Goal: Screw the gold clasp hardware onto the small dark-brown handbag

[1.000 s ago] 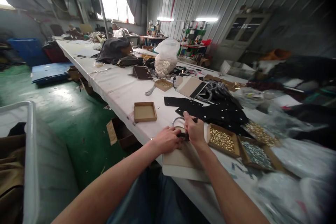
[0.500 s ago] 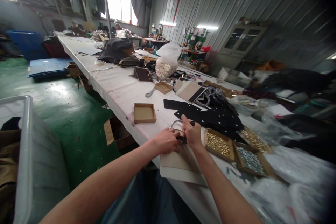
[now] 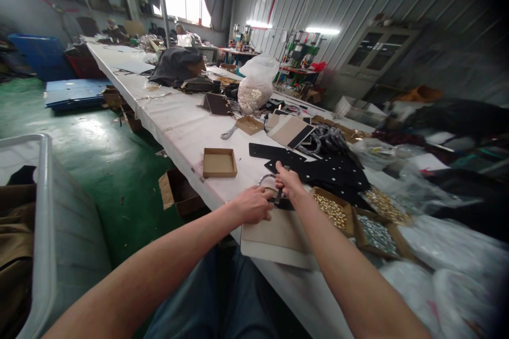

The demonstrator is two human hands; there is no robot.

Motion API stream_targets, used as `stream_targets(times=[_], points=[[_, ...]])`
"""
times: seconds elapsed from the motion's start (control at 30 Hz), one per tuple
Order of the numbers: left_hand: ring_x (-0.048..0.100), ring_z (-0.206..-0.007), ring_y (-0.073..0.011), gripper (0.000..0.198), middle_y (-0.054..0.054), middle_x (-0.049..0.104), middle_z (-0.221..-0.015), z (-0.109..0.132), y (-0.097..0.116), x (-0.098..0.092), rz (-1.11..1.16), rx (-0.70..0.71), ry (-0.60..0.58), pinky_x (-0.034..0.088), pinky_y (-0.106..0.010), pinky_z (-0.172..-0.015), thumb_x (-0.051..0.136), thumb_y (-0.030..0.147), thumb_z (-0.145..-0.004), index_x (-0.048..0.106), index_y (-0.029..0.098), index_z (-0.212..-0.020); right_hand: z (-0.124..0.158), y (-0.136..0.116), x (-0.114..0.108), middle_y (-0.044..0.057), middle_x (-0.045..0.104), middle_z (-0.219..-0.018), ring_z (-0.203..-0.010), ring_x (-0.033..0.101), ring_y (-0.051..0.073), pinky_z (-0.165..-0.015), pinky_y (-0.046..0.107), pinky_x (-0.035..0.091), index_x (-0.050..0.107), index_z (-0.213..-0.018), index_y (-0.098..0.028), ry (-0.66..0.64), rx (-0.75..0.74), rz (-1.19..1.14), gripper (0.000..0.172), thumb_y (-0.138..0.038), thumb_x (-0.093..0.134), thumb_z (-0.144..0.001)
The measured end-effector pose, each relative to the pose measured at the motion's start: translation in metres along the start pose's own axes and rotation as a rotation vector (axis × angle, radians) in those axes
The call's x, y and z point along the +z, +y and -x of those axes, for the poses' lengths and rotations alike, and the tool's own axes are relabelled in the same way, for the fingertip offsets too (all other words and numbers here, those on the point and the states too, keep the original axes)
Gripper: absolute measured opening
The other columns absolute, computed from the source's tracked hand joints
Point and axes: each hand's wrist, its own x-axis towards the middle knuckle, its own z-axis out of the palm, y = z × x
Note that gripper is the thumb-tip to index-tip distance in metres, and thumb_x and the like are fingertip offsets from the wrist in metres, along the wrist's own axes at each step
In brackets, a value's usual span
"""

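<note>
My right hand (image 3: 288, 181) is closed around a dark, narrow hand tool (image 3: 280, 195), thumb uppermost. The tool slants down to the black strip of a beige panel (image 3: 274, 230); its exact kind is unclear. My left hand (image 3: 254, 204) lies on the panel's left part, beside the tool's lower end, with thumb and forefinger apart. Past its fingers curves a grey cord loop (image 3: 264, 177) at the panel's far edge. Right of the panel stand a carton tray of gold-coloured metal pieces (image 3: 331, 211) and one of silver-coloured pieces (image 3: 377, 235).
A shallow open cardboard box (image 3: 219, 163) stands left on the white-covered table (image 3: 178, 140). Beyond my hands lie black perforated strips (image 3: 330, 172), another beige panel (image 3: 289, 132) and a clear bag of pale pieces (image 3: 256, 87). A large grey bin (image 3: 71, 233) stands at left.
My right hand has risen slightly, showing more of the tool's shaft. My left hand has shifted a little left and its fingers have loosened. The view has tilted slightly.
</note>
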Motion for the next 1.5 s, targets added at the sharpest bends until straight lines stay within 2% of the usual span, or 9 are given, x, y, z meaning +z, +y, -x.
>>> stream_targets(times=[0.23,0.43,0.57,0.77,0.87,1.0,1.13,1.27,1.5], points=[[0.062,-0.132,-0.0361,0.033,-0.015,0.068,-0.138,0.000,0.003,0.001,0.015,-0.016,0.008,0.051,-0.049,-0.104,0.077,0.046,-0.113,0.084,0.019,-0.130,0.004,0.004,0.006,-0.005,0.050,-0.060,-0.042,0.037,0.010,-0.029,0.018,0.026,0.053,-0.089,-0.025,0.023,-0.060,0.085,0.059,-0.065,0.095,-0.100],[0.060,-0.137,-0.0365,0.038,-0.015,0.066,-0.146,-0.002,0.005,0.003,0.001,-0.017,0.017,0.053,-0.051,-0.106,0.081,0.050,-0.111,0.085,0.018,-0.131,0.027,0.009,0.007,-0.005,0.048,-0.061,-0.045,0.036,0.011,-0.032,0.022,0.027,0.056,-0.083,-0.024,-0.034,-0.271,0.095,0.062,-0.072,0.094,-0.096],[0.061,-0.138,-0.0366,0.038,-0.015,0.069,-0.140,-0.002,0.008,0.001,0.014,-0.043,0.009,0.053,-0.052,-0.108,0.081,0.050,-0.111,0.086,0.016,-0.128,0.048,0.009,0.004,-0.005,0.049,-0.062,-0.046,0.039,0.013,-0.034,0.025,0.029,0.056,-0.082,-0.025,-0.048,-0.410,0.081,0.069,-0.081,0.095,-0.089],[0.064,-0.130,-0.0360,0.035,-0.014,0.070,-0.136,-0.003,0.011,-0.006,0.019,-0.063,-0.032,0.052,-0.053,-0.106,0.081,0.049,-0.109,0.088,0.018,-0.125,0.084,0.011,-0.010,-0.005,0.051,-0.059,-0.047,0.044,0.013,-0.040,0.025,0.035,0.056,-0.084,-0.025,-0.049,-0.624,0.093,0.063,-0.078,0.085,-0.103],[0.064,-0.129,-0.0365,0.036,-0.014,0.070,-0.135,-0.003,0.011,-0.007,0.021,-0.067,-0.041,0.052,-0.053,-0.106,0.080,0.050,-0.109,0.088,0.020,-0.127,0.092,0.007,-0.015,-0.005,0.047,-0.059,-0.047,0.042,0.012,-0.041,0.024,0.034,0.052,-0.080,-0.024,-0.073,-0.613,0.060,0.068,-0.081,0.083,-0.103],[0.064,-0.128,-0.0367,0.033,-0.014,0.070,-0.132,-0.005,0.011,-0.006,0.027,-0.053,-0.028,0.052,-0.052,-0.103,0.083,0.050,-0.107,0.089,0.020,-0.119,0.098,0.000,-0.015,-0.005,0.041,-0.060,-0.048,0.038,0.012,-0.041,0.025,0.032,0.045,-0.074,-0.026,0.014,-0.662,-0.014,0.075,-0.087,0.074,-0.105],[0.064,-0.124,-0.0364,0.030,-0.013,0.070,-0.127,-0.006,0.011,-0.006,0.040,-0.072,-0.034,0.051,-0.052,-0.100,0.077,0.047,-0.108,0.089,0.021,-0.119,0.106,0.005,-0.016,-0.002,0.044,-0.059,-0.049,0.041,0.014,-0.044,0.027,0.035,0.048,-0.069,-0.025,0.027,-0.673,0.075,0.075,-0.086,0.070,-0.108],[0.064,-0.123,-0.0366,0.033,-0.015,0.069,-0.133,-0.004,0.011,-0.004,0.021,-0.055,-0.036,0.051,-0.052,-0.100,0.073,0.044,-0.109,0.087,0.019,-0.125,0.110,0.014,-0.015,-0.001,0.045,-0.059,-0.050,0.043,0.015,-0.045,0.028,0.037,0.049,-0.068,-0.025,0.043,-0.651,0.113,0.075,-0.085,0.073,-0.107],[0.063,-0.128,-0.0370,0.030,-0.017,0.070,-0.134,-0.001,0.008,0.003,0.031,-0.072,-0.017,0.049,-0.052,-0.102,0.072,0.039,-0.107,0.086,0.018,-0.122,0.104,0.013,-0.010,-0.001,0.046,-0.058,-0.049,0.042,0.013,-0.045,0.027,0.035,0.051,-0.069,-0.024,-0.041,-0.670,0.147,0.073,-0.079,0.073,-0.111]])
